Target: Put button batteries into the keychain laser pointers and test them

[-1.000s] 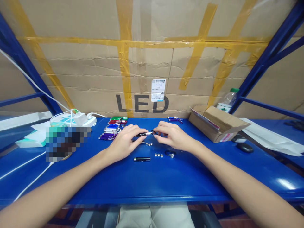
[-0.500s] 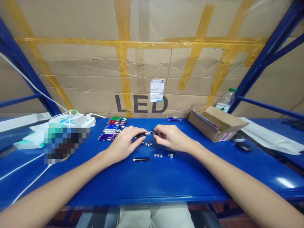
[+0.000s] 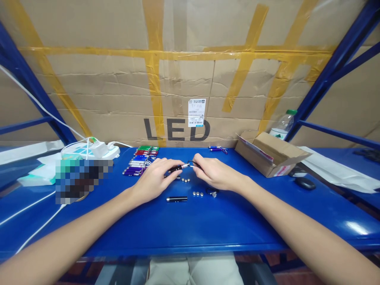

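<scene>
Between the fingertips of my left hand (image 3: 154, 179) is a small black pen-shaped flashlight (image 3: 175, 168), its silver end pointing right. My right hand (image 3: 218, 172) pinches a thin black cord (image 3: 192, 162) that loops at that silver end. Below the hands, two short rows of button cells (image 3: 198, 194) lie on the table. Another black flashlight (image 3: 177, 199) rests nearer to me, and a cord with a metal clip (image 3: 212, 192) sits right of the cells. Part of one more slim piece is hidden behind my left fingers.
Several coloured flashlights (image 3: 142, 152) lie in a column beyond my left hand; blue ones (image 3: 217, 149) are at the back. An open cardboard box (image 3: 267, 156), a mouse (image 3: 305, 183) and a bottle (image 3: 283, 124) stand right. A power strip (image 3: 80, 151) with white cables is left.
My right hand's fingers have shifted and turned slightly on the cord, which now shows more between them and the silver end. The left hand and the flashlight have hardly moved.
</scene>
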Available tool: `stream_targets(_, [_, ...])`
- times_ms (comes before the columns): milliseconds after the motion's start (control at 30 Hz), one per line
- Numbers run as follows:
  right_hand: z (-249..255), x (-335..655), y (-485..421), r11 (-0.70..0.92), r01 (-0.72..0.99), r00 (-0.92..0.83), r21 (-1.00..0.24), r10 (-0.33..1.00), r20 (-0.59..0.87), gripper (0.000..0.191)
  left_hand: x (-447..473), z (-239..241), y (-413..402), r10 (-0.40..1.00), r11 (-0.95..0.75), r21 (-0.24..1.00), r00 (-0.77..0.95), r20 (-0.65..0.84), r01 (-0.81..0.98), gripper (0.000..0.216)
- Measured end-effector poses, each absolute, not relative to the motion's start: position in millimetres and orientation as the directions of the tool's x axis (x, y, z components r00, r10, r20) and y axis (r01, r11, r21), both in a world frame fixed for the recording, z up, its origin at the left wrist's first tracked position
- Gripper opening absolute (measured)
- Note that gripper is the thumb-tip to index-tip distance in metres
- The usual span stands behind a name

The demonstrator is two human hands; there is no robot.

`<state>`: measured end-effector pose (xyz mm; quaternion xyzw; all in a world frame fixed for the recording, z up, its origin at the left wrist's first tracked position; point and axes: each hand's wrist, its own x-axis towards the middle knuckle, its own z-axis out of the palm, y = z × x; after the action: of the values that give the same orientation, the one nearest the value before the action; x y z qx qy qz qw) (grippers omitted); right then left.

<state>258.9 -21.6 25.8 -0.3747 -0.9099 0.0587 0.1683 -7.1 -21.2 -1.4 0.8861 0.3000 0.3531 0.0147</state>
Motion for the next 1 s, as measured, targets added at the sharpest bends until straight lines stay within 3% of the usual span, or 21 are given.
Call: stream_targets(1000, [22.7, 254.3, -23.2, 0.673, 0.731, -0.627, -0.108, 0.726, 0.282, 0.016, -9.4, -3.6, -20.6, 0.548, -0.821, 0.252, 0.584, 0.598, 0.512, 0.028])
